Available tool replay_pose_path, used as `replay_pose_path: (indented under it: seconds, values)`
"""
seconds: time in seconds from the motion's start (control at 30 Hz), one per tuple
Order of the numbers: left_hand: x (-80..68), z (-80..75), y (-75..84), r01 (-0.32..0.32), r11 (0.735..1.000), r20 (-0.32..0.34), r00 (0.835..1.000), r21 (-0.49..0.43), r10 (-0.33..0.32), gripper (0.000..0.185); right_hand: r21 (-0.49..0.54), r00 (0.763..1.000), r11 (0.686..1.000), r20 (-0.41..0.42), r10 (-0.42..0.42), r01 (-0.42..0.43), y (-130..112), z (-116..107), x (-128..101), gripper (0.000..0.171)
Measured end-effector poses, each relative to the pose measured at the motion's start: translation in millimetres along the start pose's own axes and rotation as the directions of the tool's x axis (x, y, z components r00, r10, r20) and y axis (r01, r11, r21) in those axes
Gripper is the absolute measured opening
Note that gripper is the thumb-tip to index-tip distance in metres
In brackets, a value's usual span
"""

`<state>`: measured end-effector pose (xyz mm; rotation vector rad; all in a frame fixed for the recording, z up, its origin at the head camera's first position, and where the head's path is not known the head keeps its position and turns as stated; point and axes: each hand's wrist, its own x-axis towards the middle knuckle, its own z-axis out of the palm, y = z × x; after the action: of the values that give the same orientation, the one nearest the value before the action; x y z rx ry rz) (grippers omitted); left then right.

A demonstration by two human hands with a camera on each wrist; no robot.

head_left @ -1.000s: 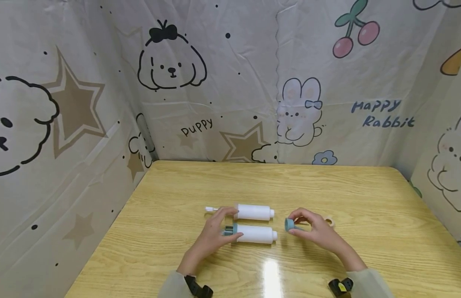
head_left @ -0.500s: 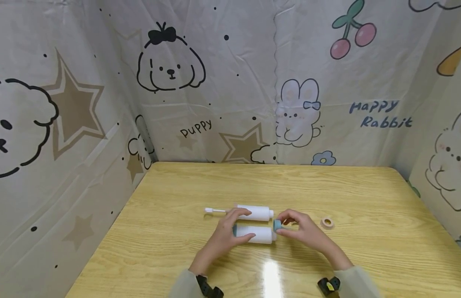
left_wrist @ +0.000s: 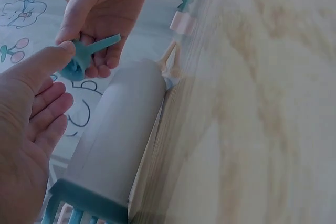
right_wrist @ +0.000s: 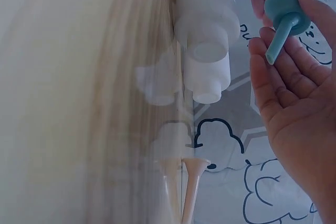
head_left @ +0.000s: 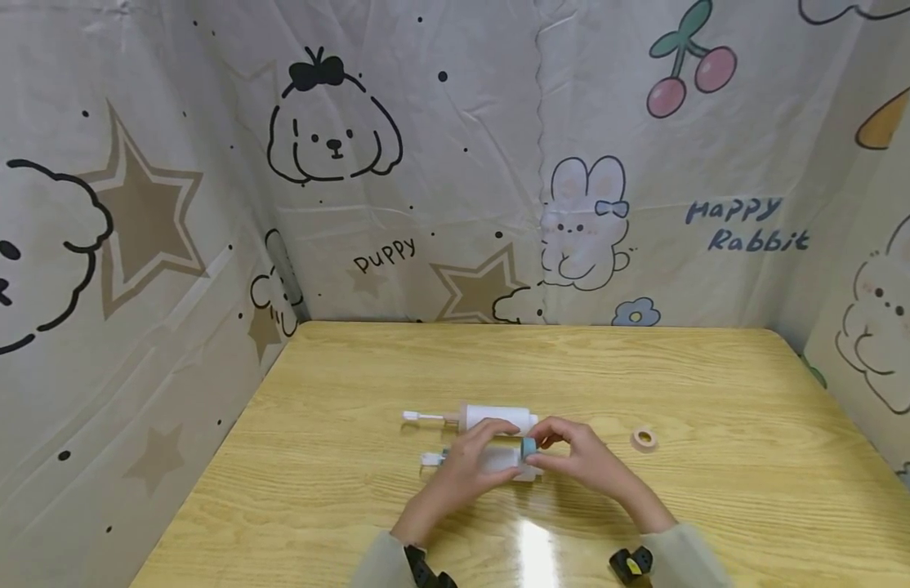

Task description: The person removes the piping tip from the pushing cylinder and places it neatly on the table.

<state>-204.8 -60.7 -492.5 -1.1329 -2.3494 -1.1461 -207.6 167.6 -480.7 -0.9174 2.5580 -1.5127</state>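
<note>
From the head view, the left hand [head_left: 475, 461] curls over the near tube [head_left: 508, 462] on the table [head_left: 337, 498]; the right hand [head_left: 580, 459] pinches a teal cap [head_left: 528, 447] at the tube's right end. A second tube [head_left: 497, 416] lies just behind.

Left wrist: the cap [left_wrist: 79, 61] sits between right fingertips and left thumb.

Right wrist: the cap's [right_wrist: 283, 10] stem points towards the palm.
</note>
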Motion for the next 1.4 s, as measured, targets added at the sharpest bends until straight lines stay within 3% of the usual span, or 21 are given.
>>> replay_pose_path:
  seconds: [0.43, 0.7, 0.97, 1.1, 1.4]
  values:
    - [1.8, 1.3, 2.8, 0.002, 0.999, 0.019, 1.0, -0.038, -0.001, 0.038, 0.018, 1.0, 1.0, 0.025, 0.009, -0.01, 0, 0, -1, 0.021]
    - [1.3, 0.1, 2.9, 0.01, 1.0, -0.055, 0.998, -0.029, -0.011, 0.04, 0.096, 0.994, 0.989, 0.032, 0.106, -0.109, 8, -11, -9, 0.024]
    - [1.1, -0.7, -0.3, 0.023, 0.999, -0.102, 0.994, -0.037, -0.026, 0.041, 0.148, 0.983, 0.976, 0.117, 0.142, -0.158, 11, -17, -13, 0.028]
    - [1.3, -0.9, -0.9, 0.018, 0.999, -0.109, 0.994, -0.047, -0.023, 0.041, 0.174, 0.982, 0.973, 0.14, 0.128, -0.151, 11, -17, -12, 0.03]
    - [0.3, -2.6, 0.9, 0.04, 0.998, -0.093, 0.995, -0.043, -0.044, 0.039, 0.15, 0.991, 0.983, 0.097, 0.095, -0.109, 9, -15, -11, 0.024]
